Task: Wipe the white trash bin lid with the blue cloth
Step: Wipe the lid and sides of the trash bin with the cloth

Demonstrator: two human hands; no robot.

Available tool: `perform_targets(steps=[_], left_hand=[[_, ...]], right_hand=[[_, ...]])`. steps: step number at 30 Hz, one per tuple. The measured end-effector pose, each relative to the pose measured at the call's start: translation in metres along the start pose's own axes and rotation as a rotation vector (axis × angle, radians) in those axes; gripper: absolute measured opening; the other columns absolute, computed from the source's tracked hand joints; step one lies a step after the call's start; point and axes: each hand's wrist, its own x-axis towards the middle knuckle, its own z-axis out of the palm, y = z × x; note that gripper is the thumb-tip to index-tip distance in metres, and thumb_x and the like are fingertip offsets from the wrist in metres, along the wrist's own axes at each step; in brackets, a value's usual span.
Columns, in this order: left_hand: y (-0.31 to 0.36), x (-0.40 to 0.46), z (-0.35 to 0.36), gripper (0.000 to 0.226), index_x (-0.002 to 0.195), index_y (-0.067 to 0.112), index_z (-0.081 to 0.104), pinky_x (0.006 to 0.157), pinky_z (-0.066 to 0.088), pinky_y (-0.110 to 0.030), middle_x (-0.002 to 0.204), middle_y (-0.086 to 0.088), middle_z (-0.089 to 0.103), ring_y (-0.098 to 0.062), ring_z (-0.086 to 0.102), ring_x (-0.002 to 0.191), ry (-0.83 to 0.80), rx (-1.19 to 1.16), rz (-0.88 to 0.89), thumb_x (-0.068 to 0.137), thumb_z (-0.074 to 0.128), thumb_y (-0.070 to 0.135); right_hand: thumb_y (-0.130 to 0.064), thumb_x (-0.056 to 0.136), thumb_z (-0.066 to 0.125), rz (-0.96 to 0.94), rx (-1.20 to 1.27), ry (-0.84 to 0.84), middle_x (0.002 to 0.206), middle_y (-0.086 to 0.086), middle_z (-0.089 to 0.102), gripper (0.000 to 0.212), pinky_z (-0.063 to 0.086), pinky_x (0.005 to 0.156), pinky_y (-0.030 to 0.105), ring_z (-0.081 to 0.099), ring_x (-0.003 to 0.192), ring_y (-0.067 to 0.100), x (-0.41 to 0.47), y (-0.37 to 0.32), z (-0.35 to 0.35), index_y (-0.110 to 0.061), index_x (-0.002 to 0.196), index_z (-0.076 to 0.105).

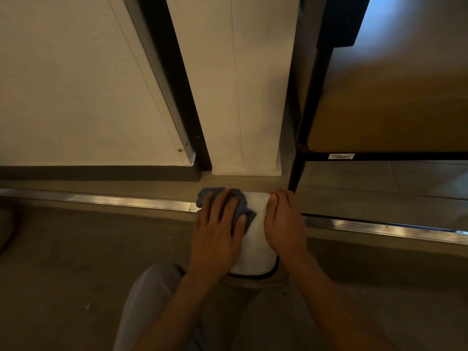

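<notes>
white trash bin lid (255, 239) low on the floor by the wall, looks smooth, stiff, probably slick | blue cloth (241, 207) soft, bunched, pressed flat under spread left hand (217, 229) | lid's right edge steadied by right hand (282, 221), fingers relaxed

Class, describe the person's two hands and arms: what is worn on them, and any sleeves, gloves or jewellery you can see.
Both the left hand and the right hand are bare, with no gloves. No rings or watch show. The forearms are bare, with no sleeves in view.
</notes>
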Motion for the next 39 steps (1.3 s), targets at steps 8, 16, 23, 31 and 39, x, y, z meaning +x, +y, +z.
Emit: perform_targets(steps=[8, 16, 23, 31, 39], left_hand=[[-0.003, 0.078, -0.002, 0.039, 0.124, 0.024, 0.055, 0.083, 0.040, -0.037, 0.117, -0.009, 0.059, -0.030, 0.057, 0.109, -0.268, -0.215, -0.484, 0.103, 0.031, 0.046], [0.006, -0.016, -0.002, 0.056, 0.148, 0.031, 0.036, 0.117, 0.029, -0.040, 0.162, 0.001, 0.016, -0.026, 0.020, 0.148, -0.059, -0.085, -0.202, 0.101, 0.024, 0.059], [-0.020, -0.007, -0.035, 0.030, 0.128, 0.035, 0.060, 0.109, 0.040, -0.036, 0.145, 0.005, 0.045, -0.019, 0.041, 0.132, -0.087, -0.280, -0.191, 0.103, 0.043, 0.038], [-0.012, 0.022, -0.064, 0.027, 0.118, 0.039, 0.050, 0.089, 0.052, -0.036, 0.118, 0.005, 0.059, -0.016, 0.058, 0.108, -0.199, -0.274, -0.249, 0.094, 0.061, 0.033], [-0.011, 0.014, -0.065, 0.031, 0.130, 0.022, 0.055, 0.092, 0.047, -0.039, 0.119, -0.004, 0.057, -0.025, 0.053, 0.113, -0.248, -0.074, -0.132, 0.101, 0.053, 0.031]], right_hand=[[-0.035, 0.105, 0.023, 0.005, 0.004, -0.009, 0.114, 0.005, 0.053, 0.041, 0.046, 0.092, 0.038, 0.052, 0.099, 0.018, 0.001, 0.002, 0.000, -0.011, 0.112, 0.055], [-0.036, 0.104, 0.021, 0.014, -0.049, 0.038, 0.117, 0.010, 0.057, 0.048, 0.050, 0.088, 0.040, 0.056, 0.102, 0.024, -0.001, -0.004, 0.000, -0.008, 0.116, 0.057], [-0.028, 0.107, 0.028, 0.043, -0.050, 0.036, 0.120, 0.010, 0.057, 0.038, 0.048, 0.091, 0.041, 0.056, 0.106, 0.026, -0.003, -0.007, -0.003, -0.008, 0.120, 0.057], [-0.040, 0.103, 0.018, 0.016, -0.148, 0.028, 0.124, 0.010, 0.057, 0.052, 0.046, 0.094, 0.040, 0.054, 0.111, 0.026, -0.007, -0.015, -0.010, -0.012, 0.126, 0.056], [-0.027, 0.105, 0.038, 0.009, -0.100, 0.021, 0.129, 0.012, 0.055, 0.032, 0.044, 0.098, 0.046, 0.049, 0.119, 0.031, 0.000, -0.011, -0.012, -0.010, 0.115, 0.062]])
